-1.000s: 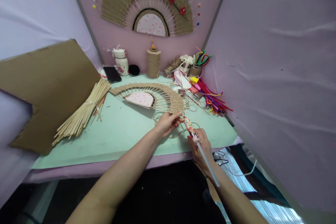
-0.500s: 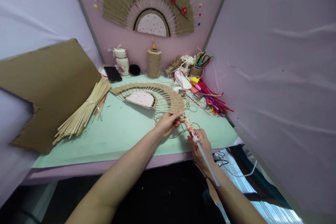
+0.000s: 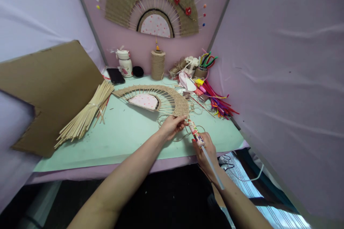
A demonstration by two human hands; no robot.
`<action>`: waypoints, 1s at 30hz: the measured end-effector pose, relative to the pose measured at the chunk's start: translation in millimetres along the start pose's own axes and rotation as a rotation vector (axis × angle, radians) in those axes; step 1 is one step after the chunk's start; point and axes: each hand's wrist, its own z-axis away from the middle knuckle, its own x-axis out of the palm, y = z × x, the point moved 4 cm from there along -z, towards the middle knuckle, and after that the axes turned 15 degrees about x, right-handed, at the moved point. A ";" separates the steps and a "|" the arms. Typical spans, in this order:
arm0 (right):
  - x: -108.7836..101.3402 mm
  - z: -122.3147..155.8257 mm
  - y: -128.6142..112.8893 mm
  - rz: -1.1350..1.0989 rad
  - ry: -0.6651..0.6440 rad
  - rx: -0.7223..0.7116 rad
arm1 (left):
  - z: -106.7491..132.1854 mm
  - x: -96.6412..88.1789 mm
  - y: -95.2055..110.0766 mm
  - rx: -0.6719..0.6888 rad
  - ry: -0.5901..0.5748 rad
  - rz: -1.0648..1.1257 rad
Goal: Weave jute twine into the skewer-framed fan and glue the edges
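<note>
A half-round fan (image 3: pixel 180 104) of thin sticks woven with brown twine lies on the table, a pink-dotted white half-circle (image 3: pixel 143 101) at its centre. My left hand (image 3: pixel 173 126) pinches the fan's near right corner between thumb and fingers. Wrapped in flowery covering, a hot glue gun (image 3: pixel 196 133) sits in the grip of my right hand (image 3: pixel 206 150). A clear glue stick (image 3: pixel 212 167) sticks out of its back end toward my forearm. The gun's nozzle is close by the fan corner; whether it touches cannot be seen. Loose twine (image 3: pixel 182 137) curls under my left hand.
Left are a stick bundle (image 3: pixel 86 116) and a cardboard sheet (image 3: pixel 53 89). Along the back stand a phone (image 3: pixel 115 76), a bottle (image 3: pixel 125 65), a twine spool (image 3: pixel 158 66) and a can of scissors (image 3: pixel 201 72). Colourful pipe cleaners (image 3: pixel 219 102) lie right; a finished fan (image 3: pixel 118 3) hangs behind.
Almost nothing differs. Both hands, the glue gun and the fan hold practically the same positions.
</note>
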 end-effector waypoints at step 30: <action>1.2 3.8 1.9 0.015 -0.009 0.075 | 0.3 0.1 0.9 0.000 0.000 -0.013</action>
